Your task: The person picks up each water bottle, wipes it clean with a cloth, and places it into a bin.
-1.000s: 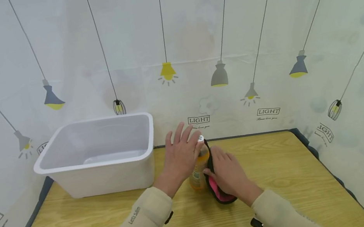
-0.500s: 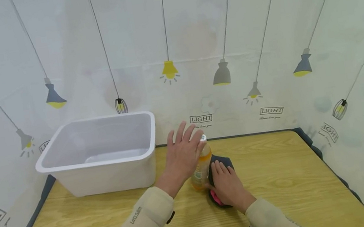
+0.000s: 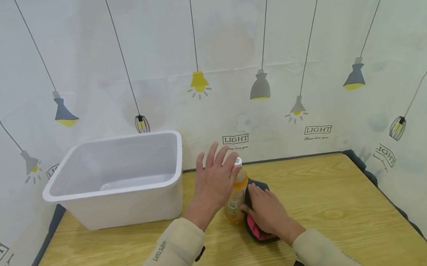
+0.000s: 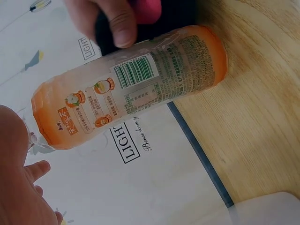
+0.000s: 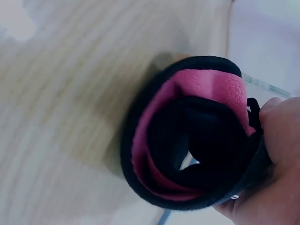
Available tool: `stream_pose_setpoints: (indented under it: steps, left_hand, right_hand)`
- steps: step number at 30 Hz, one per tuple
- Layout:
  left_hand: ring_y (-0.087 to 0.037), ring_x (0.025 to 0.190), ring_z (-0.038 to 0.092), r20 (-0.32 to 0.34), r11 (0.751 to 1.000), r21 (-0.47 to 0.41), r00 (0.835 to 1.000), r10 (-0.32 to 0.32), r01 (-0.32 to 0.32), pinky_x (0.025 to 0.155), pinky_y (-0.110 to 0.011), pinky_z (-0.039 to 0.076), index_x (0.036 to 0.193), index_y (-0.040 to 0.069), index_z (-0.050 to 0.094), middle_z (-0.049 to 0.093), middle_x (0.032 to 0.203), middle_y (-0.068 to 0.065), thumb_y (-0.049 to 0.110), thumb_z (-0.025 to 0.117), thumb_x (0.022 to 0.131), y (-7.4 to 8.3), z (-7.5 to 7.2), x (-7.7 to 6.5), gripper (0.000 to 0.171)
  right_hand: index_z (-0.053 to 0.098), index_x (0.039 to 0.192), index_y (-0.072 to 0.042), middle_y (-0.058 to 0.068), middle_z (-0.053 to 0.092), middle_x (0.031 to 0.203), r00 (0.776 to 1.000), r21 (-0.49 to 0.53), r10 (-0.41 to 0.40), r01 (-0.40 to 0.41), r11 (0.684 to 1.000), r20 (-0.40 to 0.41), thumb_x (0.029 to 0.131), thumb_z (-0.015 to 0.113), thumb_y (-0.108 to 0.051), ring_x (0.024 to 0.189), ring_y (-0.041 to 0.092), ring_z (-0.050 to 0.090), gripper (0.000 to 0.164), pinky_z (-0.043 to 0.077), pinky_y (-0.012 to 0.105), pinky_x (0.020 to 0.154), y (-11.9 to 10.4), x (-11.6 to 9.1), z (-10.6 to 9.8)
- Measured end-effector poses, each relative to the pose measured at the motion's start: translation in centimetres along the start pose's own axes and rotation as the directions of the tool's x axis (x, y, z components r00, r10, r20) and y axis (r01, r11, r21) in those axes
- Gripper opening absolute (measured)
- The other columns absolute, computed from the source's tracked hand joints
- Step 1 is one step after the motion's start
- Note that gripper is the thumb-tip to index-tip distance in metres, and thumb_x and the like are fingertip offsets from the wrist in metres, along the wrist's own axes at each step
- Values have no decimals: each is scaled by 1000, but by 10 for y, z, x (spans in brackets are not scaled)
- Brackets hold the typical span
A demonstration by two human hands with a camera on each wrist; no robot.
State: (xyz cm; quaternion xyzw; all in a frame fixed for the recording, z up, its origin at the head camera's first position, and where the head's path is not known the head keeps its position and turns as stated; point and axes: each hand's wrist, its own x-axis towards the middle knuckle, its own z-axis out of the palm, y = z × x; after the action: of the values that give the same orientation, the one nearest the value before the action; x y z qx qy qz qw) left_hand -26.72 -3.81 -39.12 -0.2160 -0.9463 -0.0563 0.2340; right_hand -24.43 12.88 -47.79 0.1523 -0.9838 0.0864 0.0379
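A clear plastic drink bottle [image 3: 234,201] with orange bands and a white cap stands on the wooden table, leaning a little. My left hand [image 3: 212,184] holds it at the neck, with the other fingers spread above. The left wrist view shows the printed label and barcode of the bottle [image 4: 126,86]. Close at its right side, my right hand [image 3: 268,212] grips a black fabric wrap [image 3: 259,232] with pink fleece lining. In the right wrist view the wrap [image 5: 211,82] curls into a loose roll, seen end-on. The palm hides part of the fabric.
A white plastic tub [image 3: 125,206] stands at the back left of the wooden table [image 3: 335,225]. Behind the table hangs a pale backdrop [image 3: 223,35] printed with lamps. A dark strip runs along the table's back edge.
The right hand has moved down along the bottle's side, and the wrap's upper part has come away from the bottle towards the right. The left hand keeps its place at the neck.
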Motion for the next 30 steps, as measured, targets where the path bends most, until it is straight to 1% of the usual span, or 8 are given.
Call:
stream_pose_setpoints:
  steps: [5,9,12,16,18,22,26,30]
  left_hand:
    - [-23,150,20,-9,1000,0,1000,-4,4,115,-55,24,138,30,44,40,152,3,45,30,105,-1,1,0,38]
    - [-24,149,21,-21,1000,-6,1000,-5,5,114,-55,24,137,29,44,41,151,2,44,31,105,-2,2,0,37]
    - [-24,149,20,-13,1000,-3,1000,-3,3,114,-55,24,138,29,43,41,151,1,44,31,105,-2,1,0,38]
    - [-24,150,19,-4,1000,2,1000,-1,1,114,-55,24,139,29,42,40,152,1,44,31,105,-2,1,-1,39]
    - [-24,150,19,-2,1000,-1,1000,-4,4,114,-55,24,140,29,42,40,152,1,44,31,105,-2,2,-1,39]
    - [-24,150,20,-3,1000,-13,1000,-11,11,114,-54,24,139,29,43,40,152,1,44,31,105,-2,3,-1,39]
    - [-24,150,20,-10,1000,-17,1000,-8,8,114,-55,24,139,29,43,40,152,1,44,31,105,-1,4,-1,39]
    - [-24,150,20,-17,1000,-10,1000,-6,5,114,-55,25,140,28,44,41,152,0,44,31,105,0,4,-1,40]
  right_hand:
    - [38,145,6,22,51,142,997,105,-32,39,994,-73,100,51,-38,131,35,51,63,41,50,108,0,2,-16]
    - [43,140,-2,15,65,118,987,224,-69,101,969,-146,100,55,-32,108,32,64,52,51,47,92,1,3,-30]
    - [47,131,-7,9,66,101,979,271,-85,134,953,-186,99,56,-29,92,24,66,40,52,42,80,1,4,-39]
    - [50,127,-9,5,66,101,969,304,-99,167,938,-226,99,56,-29,92,20,65,34,52,40,80,-2,4,-54]
    - [49,129,-9,6,66,104,962,302,-109,184,935,-251,99,55,-29,97,22,65,36,52,42,83,-4,5,-61]
    - [46,131,-8,7,65,103,948,266,-127,208,941,-293,99,56,-28,98,24,65,39,52,43,82,-9,7,-71]
    - [42,133,-8,8,63,107,948,201,-123,187,962,-295,98,58,-30,101,27,64,45,52,44,84,-17,7,-80]
    - [35,144,2,18,54,134,962,68,-109,130,989,-252,98,57,-35,120,33,57,63,46,48,100,-23,6,-82]
